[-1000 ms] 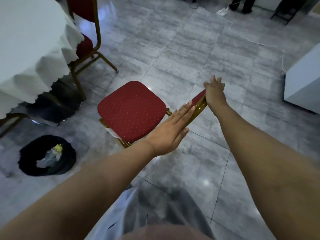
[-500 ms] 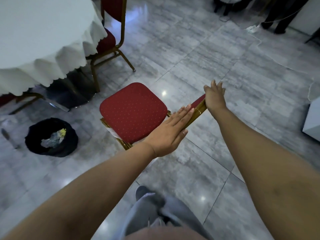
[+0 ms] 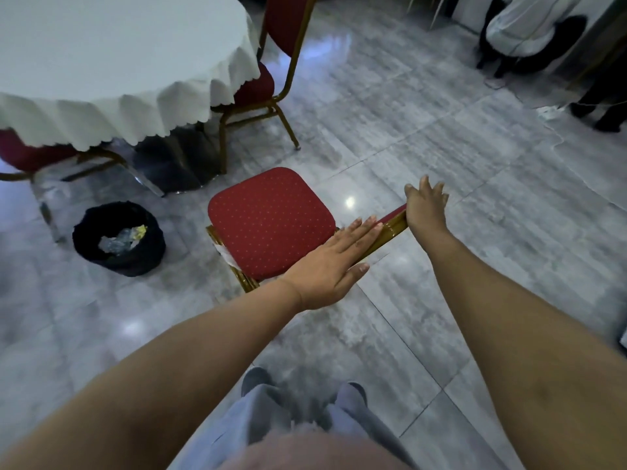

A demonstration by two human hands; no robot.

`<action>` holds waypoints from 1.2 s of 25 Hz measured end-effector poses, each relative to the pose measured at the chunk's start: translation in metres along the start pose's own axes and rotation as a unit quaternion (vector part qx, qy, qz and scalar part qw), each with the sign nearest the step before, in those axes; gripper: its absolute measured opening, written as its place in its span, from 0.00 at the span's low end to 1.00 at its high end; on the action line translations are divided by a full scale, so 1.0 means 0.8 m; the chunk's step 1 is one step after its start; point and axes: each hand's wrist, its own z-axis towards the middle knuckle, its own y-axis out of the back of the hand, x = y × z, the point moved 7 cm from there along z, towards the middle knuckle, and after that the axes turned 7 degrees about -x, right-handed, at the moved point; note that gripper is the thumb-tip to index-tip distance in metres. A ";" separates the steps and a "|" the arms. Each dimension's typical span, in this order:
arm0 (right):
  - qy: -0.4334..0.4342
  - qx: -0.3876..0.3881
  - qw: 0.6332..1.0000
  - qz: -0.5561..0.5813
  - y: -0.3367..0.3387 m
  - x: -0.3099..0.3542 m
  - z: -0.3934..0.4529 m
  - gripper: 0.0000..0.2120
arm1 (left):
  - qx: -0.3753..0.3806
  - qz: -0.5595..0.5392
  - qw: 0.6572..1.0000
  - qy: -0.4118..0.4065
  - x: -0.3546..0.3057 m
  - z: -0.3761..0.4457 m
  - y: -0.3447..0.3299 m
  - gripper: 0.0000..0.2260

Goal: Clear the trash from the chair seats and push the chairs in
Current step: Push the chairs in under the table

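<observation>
Red chair [image 3: 271,222]: it has a red seat with tiny gold dots and a gold frame. It stands on the floor, out from the table, between the person and the table. We see it from above and behind.

Chair back [image 3: 390,225]: only the thin top edge shows, red and gold. Both hands are on it.

Left hand [image 3: 334,266]: it lies flat on the top of the chair back. The fingers are straight and close together. They rest on the edge and do not curl round it.

Right hand [image 3: 424,208]: it is on the far end of the chair back top. The fingers are spread and reach over the edge. I cannot tell if they wrap round it.

Seat: nothing lies on the red cushion. A bit of white stuff sticks out under its left edge.

Bin [image 3: 118,239]: a round black bin sits on the floor to the left of the chair. It has crumpled trash inside, shiny and a little yellow.

Table [image 3: 112,62]: a round table with a white cloth that hangs down in wavy edges.

Other chairs: one red chair [image 3: 268,76] stands close to the table on its right side. Part of another red seat [image 3: 30,154] shows under the cloth on the left.

Floor [image 3: 424,106]: shiny grey tiles.

Far corner: someone in a white top [image 3: 529,22] is at the top right.
</observation>
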 end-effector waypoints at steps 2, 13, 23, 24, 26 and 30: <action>0.045 0.002 0.999 -0.019 0.005 0.007 0.009 0.27 | -0.005 0.008 1.000 0.028 -0.003 0.005 -0.004 0.26; 0.372 0.014 0.925 -0.083 0.013 0.054 0.002 0.26 | -0.157 0.188 0.935 0.257 0.008 0.016 -0.011 0.30; 0.461 0.057 0.881 -0.095 -0.008 0.093 0.016 0.25 | -0.176 0.222 0.919 0.274 0.024 0.021 0.010 0.31; 0.460 0.059 0.881 -0.098 -0.012 0.099 0.017 0.24 | -0.176 0.223 0.919 0.275 0.029 0.021 0.015 0.31; 0.457 0.061 0.882 -0.098 -0.020 0.111 0.019 0.24 | -0.176 0.226 0.917 0.278 0.042 0.021 0.025 0.30; 0.442 0.078 0.891 -0.070 -0.046 0.140 0.033 0.25 | -0.182 0.216 0.910 0.303 0.077 0.020 0.048 0.32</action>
